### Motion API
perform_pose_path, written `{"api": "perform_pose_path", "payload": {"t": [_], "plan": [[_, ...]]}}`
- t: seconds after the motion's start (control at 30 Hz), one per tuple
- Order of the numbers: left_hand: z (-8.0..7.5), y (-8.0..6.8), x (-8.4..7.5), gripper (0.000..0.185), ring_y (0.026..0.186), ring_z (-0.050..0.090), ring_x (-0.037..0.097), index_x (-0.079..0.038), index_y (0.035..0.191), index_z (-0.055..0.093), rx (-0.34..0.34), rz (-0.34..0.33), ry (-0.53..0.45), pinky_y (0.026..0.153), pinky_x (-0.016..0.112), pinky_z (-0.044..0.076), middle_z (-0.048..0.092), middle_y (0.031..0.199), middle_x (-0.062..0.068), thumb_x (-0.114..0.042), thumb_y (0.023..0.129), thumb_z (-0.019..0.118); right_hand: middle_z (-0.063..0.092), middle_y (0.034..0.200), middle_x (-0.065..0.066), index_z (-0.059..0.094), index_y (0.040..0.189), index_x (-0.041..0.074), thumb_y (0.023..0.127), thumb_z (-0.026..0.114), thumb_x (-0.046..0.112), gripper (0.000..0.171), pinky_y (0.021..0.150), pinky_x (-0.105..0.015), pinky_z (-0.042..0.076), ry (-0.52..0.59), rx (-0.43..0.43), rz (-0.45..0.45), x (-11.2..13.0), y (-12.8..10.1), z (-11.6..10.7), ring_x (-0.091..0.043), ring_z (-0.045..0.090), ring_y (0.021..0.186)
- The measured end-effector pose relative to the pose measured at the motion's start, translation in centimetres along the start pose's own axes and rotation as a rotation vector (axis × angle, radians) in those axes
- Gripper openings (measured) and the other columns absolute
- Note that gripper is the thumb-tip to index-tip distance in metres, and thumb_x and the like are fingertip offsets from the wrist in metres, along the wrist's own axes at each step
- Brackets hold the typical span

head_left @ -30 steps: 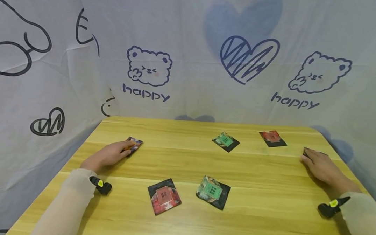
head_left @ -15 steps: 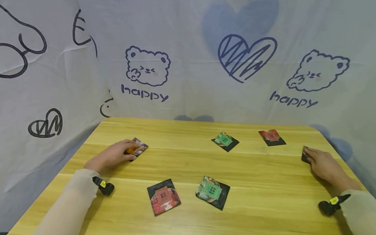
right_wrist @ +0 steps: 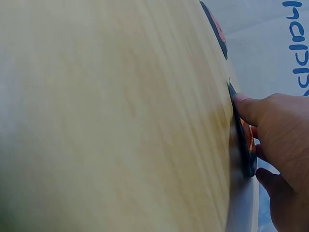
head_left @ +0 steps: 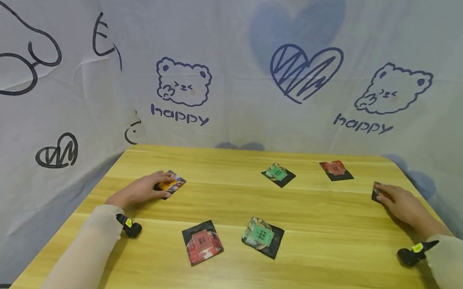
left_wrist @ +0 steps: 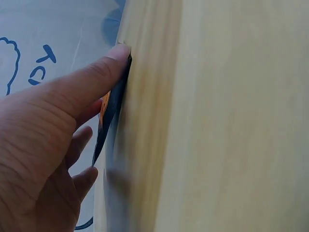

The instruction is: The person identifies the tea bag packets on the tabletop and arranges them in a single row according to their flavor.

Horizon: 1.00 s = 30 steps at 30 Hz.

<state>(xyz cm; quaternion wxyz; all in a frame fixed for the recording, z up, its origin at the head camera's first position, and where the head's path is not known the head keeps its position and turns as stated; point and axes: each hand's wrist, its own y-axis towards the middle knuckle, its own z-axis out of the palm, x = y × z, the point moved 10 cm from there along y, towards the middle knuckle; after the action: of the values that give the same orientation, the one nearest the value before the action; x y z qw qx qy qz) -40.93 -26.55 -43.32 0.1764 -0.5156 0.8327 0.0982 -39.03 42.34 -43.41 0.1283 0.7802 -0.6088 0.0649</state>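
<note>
Left hand (head_left: pixel 142 189): pinching orange-labelled packet (head_left: pixel 169 185), thumb against fingers, far-left part of bench (head_left: pixel 229 200). Right hand (head_left: pixel 405 205): pinching dark packet (head_left: pixel 375 193) near the right edge. Four other packets (head_left: pixel 202 242) lie between.

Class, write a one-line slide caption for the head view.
Left hand holds one sachet, right hand holds another sachet; four more sachets lie on the wooden table.

The leftmost packet (head_left: pixel 177 182) pairs orange with black; the tabletop (head_left: pixel 328 243) (streaked with grain) is yellow.
</note>
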Motion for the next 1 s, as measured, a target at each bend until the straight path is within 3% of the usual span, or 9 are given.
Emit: {"api": "perform_pose_path", "payload": {"t": [0.3, 0.6, 0.77, 0.9, 1.0], "plan": [[0.3, 0.4, -1.8, 0.068, 0.13, 0.043, 0.039, -0.012, 0.144, 0.051, 0.005, 0.021, 0.03, 0.104, 0.056, 0.036, 0.044, 0.145, 0.016, -0.048, 0.089, 0.068, 0.045, 0.132, -0.04, 0.047, 0.138, -0.011, 0.103, 0.053, 0.027, 0.052, 0.092, -0.069, 0.036, -0.021, -0.003, -0.028, 0.1, 0.0, 0.0, -0.06, 0.042, 0.117], [1.4, 0.4, -3.3, 0.073, 0.135, 0.038, 0.039, -0.011, 0.144, 0.051, 0.042, 0.03, 0.023, 0.108, 0.055, 0.031, 0.043, 0.148, 0.014, -0.057, 0.089, 0.063, 0.042, 0.135, -0.04, 0.044, 0.142, -0.008, 0.103, 0.05, 0.035, 0.058, 0.091, -0.071, 0.033, -0.01, 0.038, -0.024, 0.2, -0.3, 0.1, -0.061, 0.039, 0.118], [1.9, 0.1, -4.6, 0.061, 0.136, 0.035, 0.041, -0.007, 0.147, 0.045, 0.078, 0.093, 0.042, 0.109, 0.056, 0.03, 0.041, 0.149, 0.017, -0.045, 0.1, 0.053, 0.04, 0.135, -0.041, 0.044, 0.142, -0.007, 0.104, 0.048, 0.034, 0.056, 0.091, -0.071, 0.034, -0.031, 0.041, -0.032, 0.5, -0.4, 0.1, -0.061, 0.039, 0.118], [2.3, -0.3, -5.0, 0.057, 0.138, 0.032, 0.042, -0.005, 0.149, 0.041, 0.119, 0.088, 0.034, 0.11, 0.056, 0.028, 0.037, 0.152, 0.019, -0.037, 0.103, 0.05, 0.039, 0.137, -0.041, 0.042, 0.143, -0.007, 0.105, 0.046, 0.03, 0.053, 0.092, -0.071, 0.033, -0.032, 0.055, -0.039, 0.7, -0.6, 0.3, -0.062, 0.038, 0.119], [2.3, -0.5, -5.1, 0.057, 0.137, 0.034, 0.041, -0.005, 0.148, 0.043, 0.113, 0.079, 0.023, 0.109, 0.056, 0.03, 0.039, 0.151, 0.018, -0.036, 0.101, 0.054, 0.039, 0.136, -0.041, 0.043, 0.143, -0.007, 0.105, 0.047, 0.03, 0.053, 0.091, -0.071, 0.033, -0.029, 0.058, -0.041, 0.8, -0.7, 0.2, -0.062, 0.038, 0.118]]}}
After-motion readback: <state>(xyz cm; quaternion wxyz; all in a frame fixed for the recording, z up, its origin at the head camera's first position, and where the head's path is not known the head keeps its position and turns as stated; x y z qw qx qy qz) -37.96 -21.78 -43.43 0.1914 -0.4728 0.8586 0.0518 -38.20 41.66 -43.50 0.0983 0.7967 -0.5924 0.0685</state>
